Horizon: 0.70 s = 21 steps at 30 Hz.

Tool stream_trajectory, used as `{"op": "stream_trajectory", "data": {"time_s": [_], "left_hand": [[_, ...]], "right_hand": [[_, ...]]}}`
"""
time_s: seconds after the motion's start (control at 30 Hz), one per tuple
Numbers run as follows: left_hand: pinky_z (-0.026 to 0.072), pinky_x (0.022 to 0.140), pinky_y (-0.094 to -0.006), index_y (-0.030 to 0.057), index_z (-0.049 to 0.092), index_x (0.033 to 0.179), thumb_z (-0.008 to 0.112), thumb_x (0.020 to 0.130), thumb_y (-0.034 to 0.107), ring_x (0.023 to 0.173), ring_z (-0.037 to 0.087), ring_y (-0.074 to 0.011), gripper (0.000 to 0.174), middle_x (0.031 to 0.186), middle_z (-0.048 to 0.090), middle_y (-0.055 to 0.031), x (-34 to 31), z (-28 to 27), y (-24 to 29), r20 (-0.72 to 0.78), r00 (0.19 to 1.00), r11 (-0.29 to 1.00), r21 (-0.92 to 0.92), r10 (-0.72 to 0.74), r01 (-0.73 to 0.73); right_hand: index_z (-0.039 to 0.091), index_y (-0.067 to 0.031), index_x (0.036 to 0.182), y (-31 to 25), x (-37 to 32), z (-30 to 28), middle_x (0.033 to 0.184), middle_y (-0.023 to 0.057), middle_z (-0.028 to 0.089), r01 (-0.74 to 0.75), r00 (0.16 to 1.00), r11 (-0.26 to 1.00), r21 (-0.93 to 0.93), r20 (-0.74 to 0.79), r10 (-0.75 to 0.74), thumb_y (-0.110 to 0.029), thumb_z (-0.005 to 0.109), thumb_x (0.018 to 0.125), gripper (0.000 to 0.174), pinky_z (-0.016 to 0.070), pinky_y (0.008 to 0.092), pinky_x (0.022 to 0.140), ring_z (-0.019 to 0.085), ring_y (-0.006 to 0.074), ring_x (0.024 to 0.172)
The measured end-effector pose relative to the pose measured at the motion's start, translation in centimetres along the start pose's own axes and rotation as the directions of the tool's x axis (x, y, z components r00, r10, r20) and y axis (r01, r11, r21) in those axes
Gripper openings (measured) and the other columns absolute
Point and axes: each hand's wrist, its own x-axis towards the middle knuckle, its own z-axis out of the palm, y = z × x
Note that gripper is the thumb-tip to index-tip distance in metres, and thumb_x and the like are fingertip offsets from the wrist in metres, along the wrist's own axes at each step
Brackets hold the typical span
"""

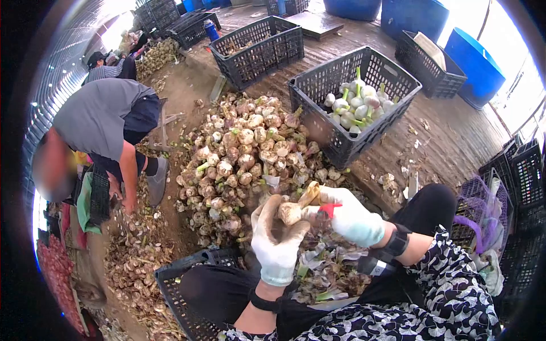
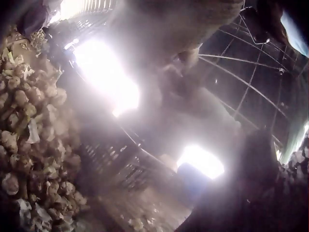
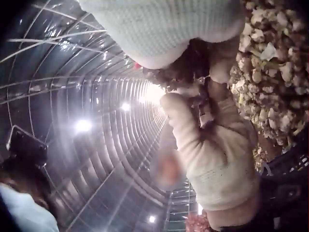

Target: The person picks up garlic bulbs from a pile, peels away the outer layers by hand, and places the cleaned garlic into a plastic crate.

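Observation:
A soil-stained garlic bulb [image 1: 290, 212] with a dry, yellowish stem [image 1: 309, 194] is between my two gloved hands in the head view. My left hand [image 1: 277, 241] holds the bulb, its thumb and fingers curved around the near side. From the right, my right hand [image 1: 351, 219] pinches the bulb at its stem end. A small red piece [image 1: 330, 210] shows at the right hand's fingers, its kind unclear. Behind the hands rises a heap of untrimmed garlic [image 1: 244, 150]. In the right wrist view the left glove [image 3: 217, 159] shows large; the left wrist view is hazy with glare.
A black crate [image 1: 364, 136] of cleaned white garlic [image 1: 358, 105] stands beyond the heap, another crate [image 1: 259, 51] to its left. Peeled skins [image 1: 330, 267] lie below my hands. At left a person in grey [image 1: 99, 113] bends over. Blue tubs [image 1: 475, 68] stand at the back right.

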Motion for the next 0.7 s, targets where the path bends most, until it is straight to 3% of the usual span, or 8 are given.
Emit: {"op": "stream_trajectory", "data": {"time_s": [0.07, 0.17, 0.2, 0.27, 0.4, 0.53, 0.67, 0.7], "left_hand": [[0.0455, 0.088, -0.0293, -0.005, 0.051, 0.12, 0.07, 0.074, -0.003, 0.103, 0.054, -0.0176, 0.05, 0.115, 0.052, -0.0094, 0.0, -0.3, 0.0, -0.015, 1.0, 0.999, -0.053, 0.002, -0.003], [0.0471, 0.086, -0.0293, -0.0093, 0.048, 0.12, 0.064, 0.084, 0.012, 0.096, 0.059, -0.0213, 0.045, 0.107, 0.06, -0.0157, 0.2, -0.2, 1.0, 0.092, 0.96, 0.789, -0.552, -0.265, 0.27], [0.0471, 0.086, -0.0293, -0.0093, 0.048, 0.12, 0.064, 0.084, 0.012, 0.096, 0.059, -0.0213, 0.045, 0.107, 0.06, -0.0157, 0.2, -0.6, 0.7, 0.093, 0.959, 0.788, -0.552, -0.266, 0.272], [0.051, 0.079, -0.0313, -0.0093, 0.047, 0.121, 0.063, 0.085, 0.018, 0.092, 0.062, -0.0221, 0.047, 0.106, 0.06, -0.0164, 0.6, -2.0, 0.2, 0.47, 0.851, 0.444, -0.727, -0.236, 0.525], [0.0539, 0.067, -0.0331, -0.0086, 0.047, 0.121, 0.058, 0.089, 0.025, 0.082, 0.064, -0.0222, 0.047, 0.103, 0.061, -0.0157, 1.3, -1.9, 0.6, 0.545, 0.755, 0.383, -0.651, -0.365, 0.655], [0.0511, 0.073, -0.0286, -0.0079, 0.047, 0.123, 0.058, 0.089, 0.014, 0.095, 0.058, -0.0166, 0.041, 0.112, 0.057, -0.0125, 0.2, -0.1, -0.1, 0.107, 0.954, 0.856, -0.423, -0.28, 0.298], [0.052, 0.071, -0.0286, -0.0087, 0.047, 0.123, 0.062, 0.084, 0.009, 0.093, 0.06, -0.0188, 0.045, 0.111, 0.058, -0.015, 0.1, -0.7, 0.0, 0.152, 0.983, 0.983, -0.129, -0.107, 0.127], [0.0526, 0.07, -0.0294, -0.0091, 0.046, 0.123, 0.064, 0.082, 0.01, 0.09, 0.061, -0.0199, 0.048, 0.109, 0.059, -0.0161, 0.1, -1.3, 0.4, 0.305, 0.921, 0.862, -0.368, -0.242, 0.348]], "right_hand": [[0.058, -0.0008, 0.092, 0.1, 0.2, 0.4, 0.082, -0.0024, 0.059, 0.153, 0.988, 0.988, -0.017, -0.018, -0.153, -0.01, 0.061, 0.084, 0.012, 0.045, 0.0249, 0.063, 0.052, 0.0073, 0.077], [0.058, 0.0006, 0.098, 0.5, 0.4, -0.3, 0.085, 0.0022, 0.06, 0.609, 0.682, 0.345, -0.714, 0.249, -0.687, -0.006, 0.065, 0.073, 0.026, 0.0465, 0.0265, 0.066, 0.056, 0.0106, 0.079], [0.058, 0.0006, 0.098, 0.0, 0.0, -0.6, 0.085, 0.0022, 0.06, 0.607, 0.684, 0.346, -0.715, 0.248, -0.686, -0.006, 0.065, 0.073, 0.026, 0.0465, 0.0265, 0.066, 0.056, 0.0106, 0.079], [0.059, -0.0003, 0.097, -1.0, -0.6, -1.1, 0.089, 0.0036, 0.062, 0.341, 0.938, 0.901, -0.269, 0.156, -0.309, -0.007, 0.066, 0.075, 0.025, 0.0477, 0.028, 0.067, 0.058, 0.0117, 0.079], [0.06, 0.0013, 0.097, 0.3, -0.4, -0.7, 0.091, 0.0046, 0.063, 0.07, 0.99, 0.941, 0.33, 0.091, -0.106, -0.012, 0.059, 0.087, 0.017, 0.0449, 0.0226, 0.067, 0.055, 0.0087, 0.075], [0.061, -0.0001, 0.095, 0.0, -0.5, -0.4, 0.089, 0.0022, 0.063, 0.11, 0.994, 0.991, -0.082, 0.023, -0.109, -0.006, 0.058, 0.086, 0.011, 0.0462, 0.0246, 0.068, 0.057, 0.0099, 0.078], [0.061, 0.0, 0.092, 0.1, -0.2, -0.8, 0.082, 0.0018, 0.061, 0.552, 0.818, 0.641, -0.533, 0.2, -0.539, -0.009, 0.062, 0.083, 0.013, 0.0462, 0.0257, 0.064, 0.055, 0.0098, 0.07], [0.06, -0.0008, 0.093, -0.4, -0.5, -1.4, 0.086, 0.003, 0.063, 0.231, 0.97, 0.961, -0.154, 0.114, -0.215, -0.011, 0.062, 0.085, 0.013, 0.0465, 0.0246, 0.063, 0.057, 0.0103, 0.07]]}}
